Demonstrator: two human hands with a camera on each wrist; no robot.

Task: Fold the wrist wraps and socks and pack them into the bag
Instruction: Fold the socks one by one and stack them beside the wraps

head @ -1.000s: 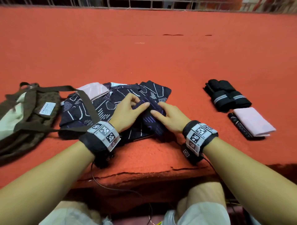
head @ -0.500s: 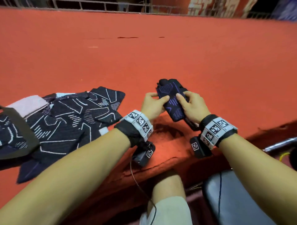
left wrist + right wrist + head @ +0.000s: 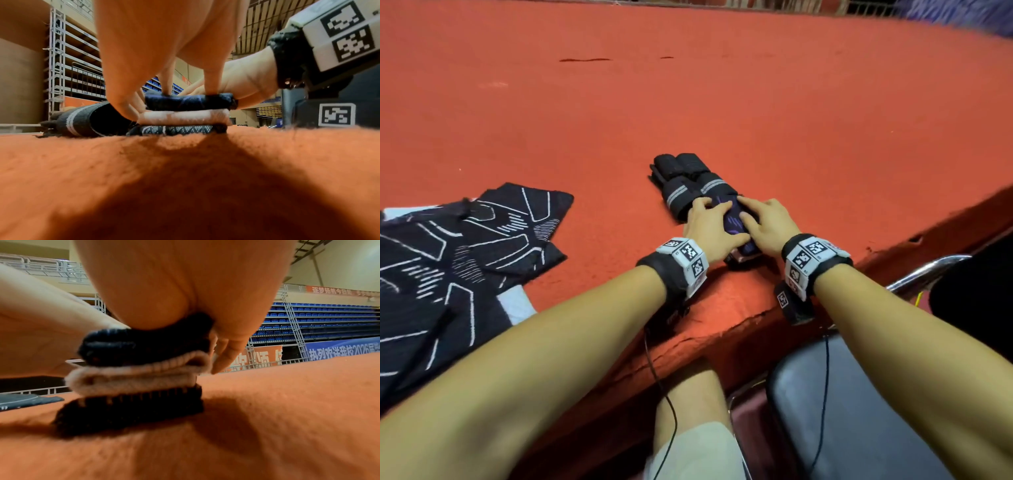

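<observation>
A folded navy sock with purple lines [image 3: 734, 223] lies on top of a folded pink sock [image 3: 185, 117], which lies on a black patterned piece [image 3: 174, 129]. My left hand [image 3: 710, 226] and my right hand [image 3: 763, 222] both press down on the navy sock with fingers laid over it. In the right wrist view the stack shows as navy sock [image 3: 133, 347], pink sock [image 3: 133, 378] and black piece [image 3: 133, 405]. Rolled black wrist wraps [image 3: 681, 178] with grey stripes touch the stack on its far left side. The bag is out of view.
A pile of dark garments with white line patterns [image 3: 465, 257] lies on the red carpeted surface [image 3: 722, 102] to the left. The surface's front edge [image 3: 722, 329] runs just under my wrists. A black chair seat [image 3: 859, 411] with a metal frame stands lower right.
I lifted the folded navy sock from the dark pile, carried it right in both hands and set it down on the pink sock beside the wrist wraps. The view turned right, losing the bag.
</observation>
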